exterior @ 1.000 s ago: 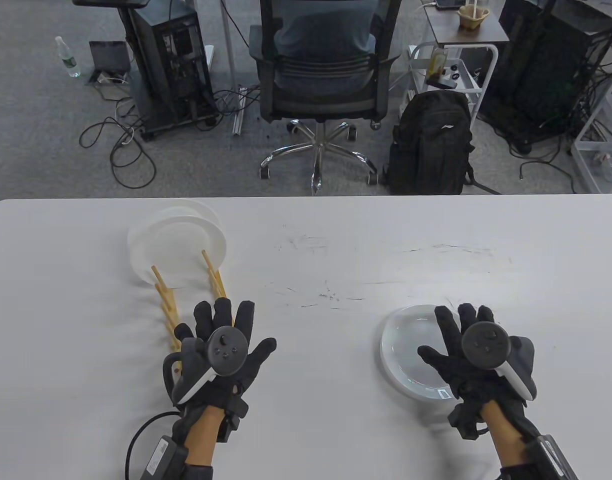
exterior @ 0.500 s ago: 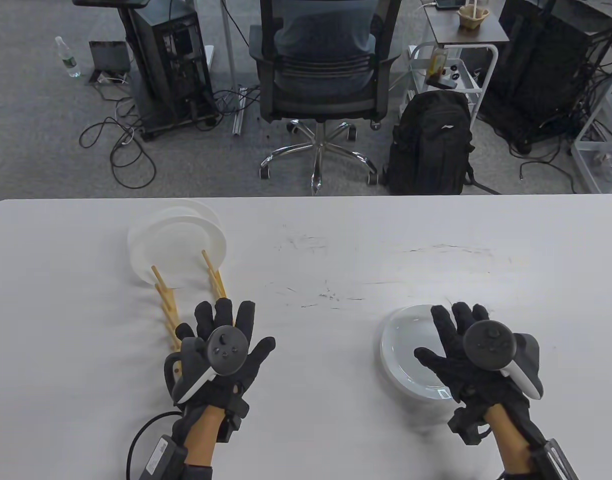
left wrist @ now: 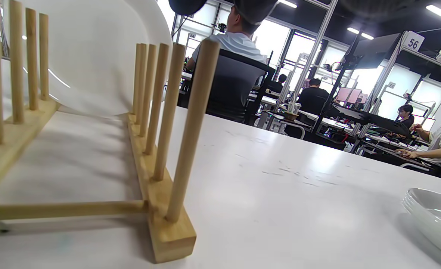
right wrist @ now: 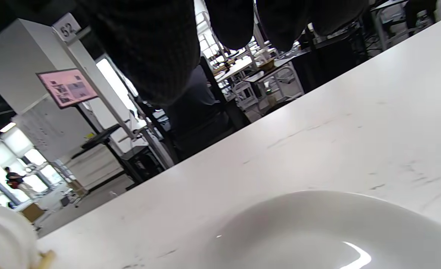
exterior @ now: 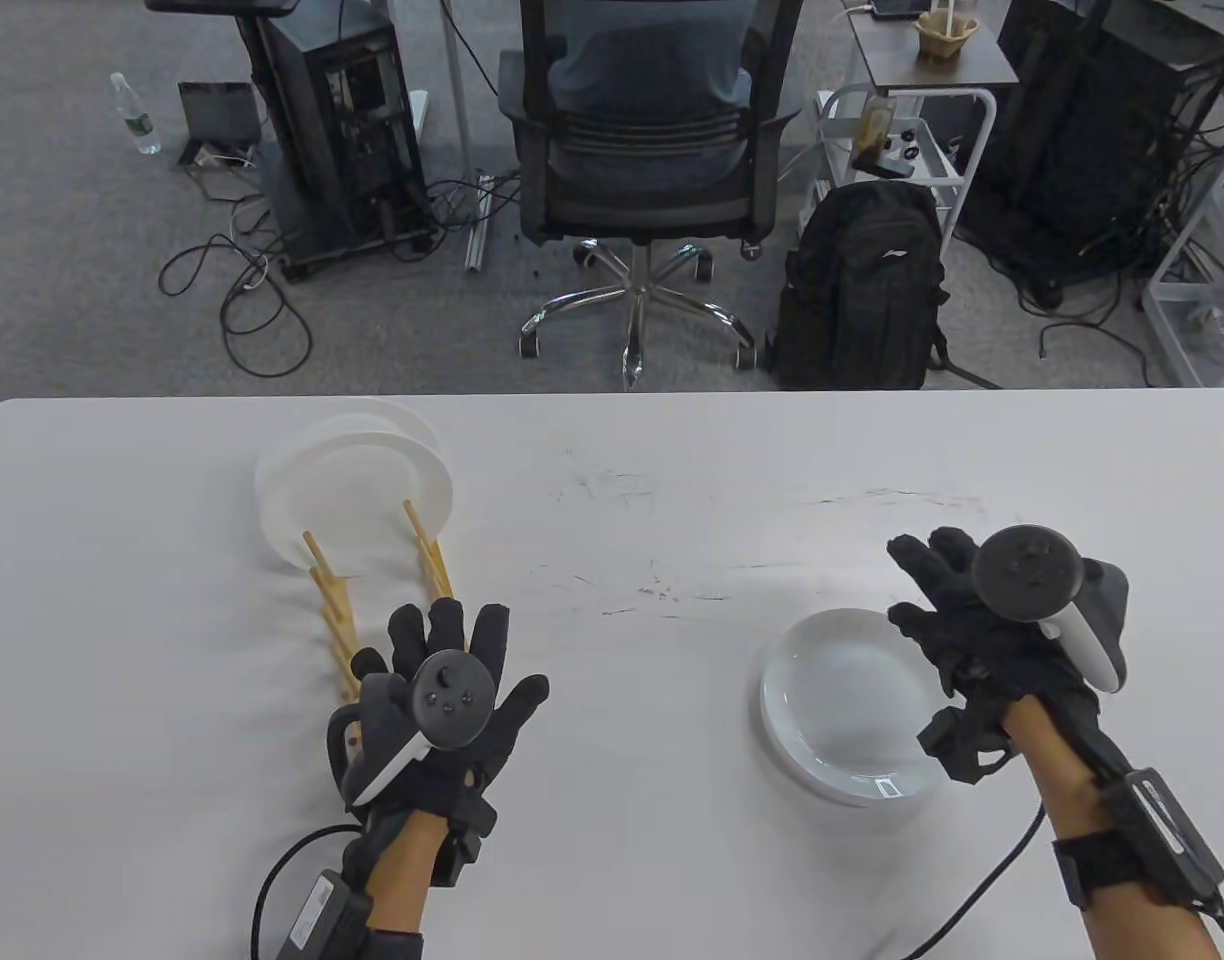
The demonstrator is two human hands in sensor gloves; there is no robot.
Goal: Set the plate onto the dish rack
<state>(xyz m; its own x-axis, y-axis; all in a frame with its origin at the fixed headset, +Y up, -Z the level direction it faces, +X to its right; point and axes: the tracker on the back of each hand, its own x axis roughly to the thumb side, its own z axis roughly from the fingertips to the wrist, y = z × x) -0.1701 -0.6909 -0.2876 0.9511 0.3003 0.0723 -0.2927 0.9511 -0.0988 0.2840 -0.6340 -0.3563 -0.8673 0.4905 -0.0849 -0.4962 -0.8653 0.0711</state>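
While the plate (exterior: 847, 700) lay flat on the near right part of the table (exterior: 672, 480), the right hand (exterior: 982, 640) hung over its right rim with the fingers curled and apart, holding nothing. The step in hand was the pickup, I judged. To do it well, the fingers should go under the far right rim and the thumb on top, because the plate looked smooth and could slip. The left hand (exterior: 442, 700) rested flat and spread on the near end of the dish rack (exterior: 337, 610), which should keep it steady. Two plates (exterior: 357, 485) stood at its far end, so a nearer slot seemed best.
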